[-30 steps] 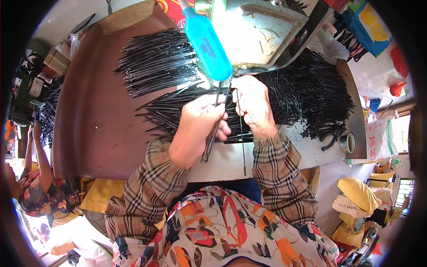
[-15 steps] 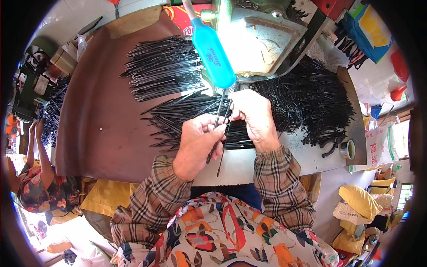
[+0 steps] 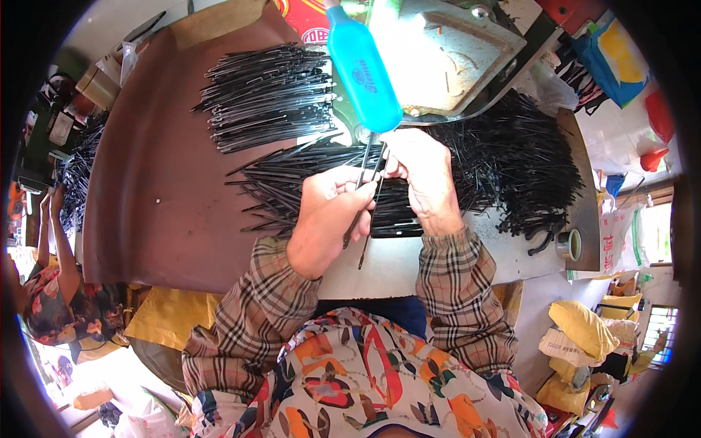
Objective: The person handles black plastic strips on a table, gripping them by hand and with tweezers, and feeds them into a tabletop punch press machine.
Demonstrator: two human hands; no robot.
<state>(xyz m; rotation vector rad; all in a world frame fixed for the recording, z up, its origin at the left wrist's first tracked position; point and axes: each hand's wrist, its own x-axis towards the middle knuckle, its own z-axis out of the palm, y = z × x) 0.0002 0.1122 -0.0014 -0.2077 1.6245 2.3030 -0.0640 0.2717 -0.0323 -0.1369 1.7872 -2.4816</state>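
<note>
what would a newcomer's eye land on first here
Probably the bright blue paddle-shaped object at top centre, beside the white glare on the metal machine. Just below it, the left hand pinches thin black rods, the right hand close alongside. Then the dark masses of rods: a neat stack to the left, a tangled heap to the right.
</note>
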